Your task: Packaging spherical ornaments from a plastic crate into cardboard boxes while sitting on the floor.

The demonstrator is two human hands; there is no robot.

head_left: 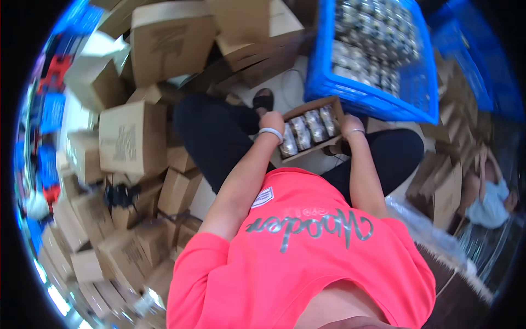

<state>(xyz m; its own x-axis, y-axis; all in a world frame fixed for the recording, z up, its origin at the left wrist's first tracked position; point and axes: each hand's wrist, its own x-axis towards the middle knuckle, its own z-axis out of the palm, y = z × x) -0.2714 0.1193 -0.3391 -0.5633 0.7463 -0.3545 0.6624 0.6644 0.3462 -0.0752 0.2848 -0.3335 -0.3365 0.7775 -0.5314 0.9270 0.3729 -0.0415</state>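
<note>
A small open cardboard box (pixel 331 103) is held tilted between my two hands, above my lap. Inside stands a row of several shiny, clear-wrapped packs (pixel 315 125); their contents are too blurred to name. My left hand (pixel 272 123) closes on the box's left end, and a pale band circles that wrist. At the opposite end, my right hand (pixel 350 125) grips the side wall, its fingers partly hidden by the box. Just beyond the box is a large blue plastic crate (pixel 372 101), filled in part with stacked layers of similar shiny wrapped packs (pixel 378 24).
Cardboard cartons (pixel 131 137) are piled along the left side and at the far left. More blue crates (pixel 460 60) stand at the far right. Flattened cardboard (pixel 446 192) leans at the right, near another person (pixel 489 203). My bent legs (pixel 211 137) flank the box.
</note>
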